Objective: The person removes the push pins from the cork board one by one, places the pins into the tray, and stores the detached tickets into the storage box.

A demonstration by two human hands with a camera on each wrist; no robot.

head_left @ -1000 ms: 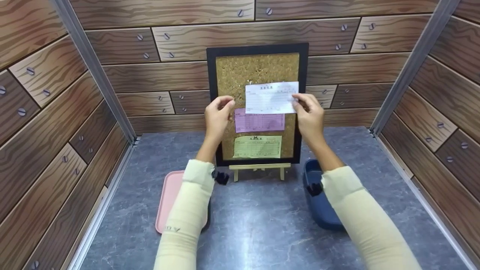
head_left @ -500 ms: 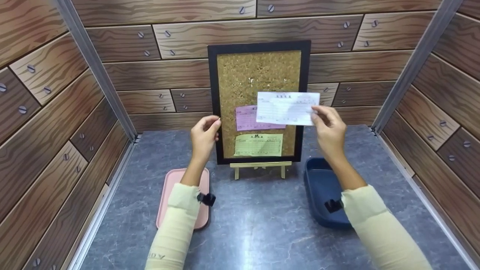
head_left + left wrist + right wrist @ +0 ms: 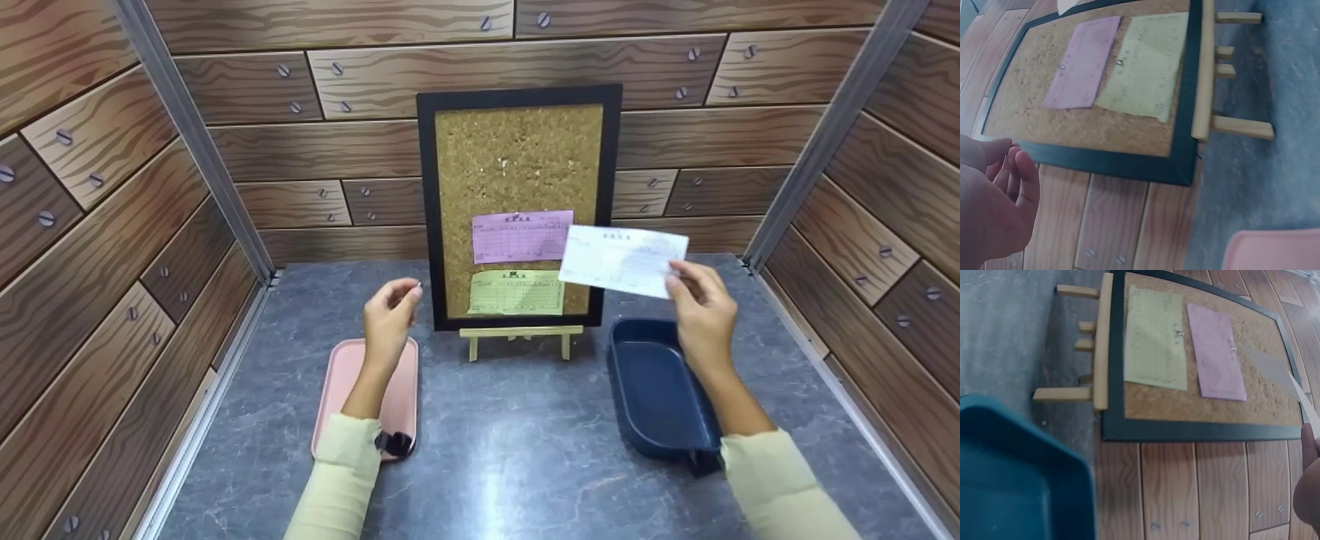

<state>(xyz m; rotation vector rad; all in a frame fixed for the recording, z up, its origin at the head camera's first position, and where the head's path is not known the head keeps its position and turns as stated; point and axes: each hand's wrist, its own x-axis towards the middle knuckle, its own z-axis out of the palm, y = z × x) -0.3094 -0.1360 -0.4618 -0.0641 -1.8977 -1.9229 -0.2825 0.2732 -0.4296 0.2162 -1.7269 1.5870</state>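
My right hand pinches a white printed slip by its right edge, in front of the corkboard's lower right side and above the blue tray. The right wrist view catches only a thin edge of that slip. My left hand is left of the board, thumb and forefinger together on a tiny shiny push pin, largely hidden by the fingertips. On the black-framed board, a purple slip hangs above a green slip, each with a small pin at its top.
The board leans on a small wooden easel. A pink tray lies under my left forearm, and a deep blue tray stands at the right. Wood-patterned walls enclose the grey tabletop.
The white slip has come away from the board, down and to the right in my right hand. My left hand has drawn back leftward and down, fingertips still together.
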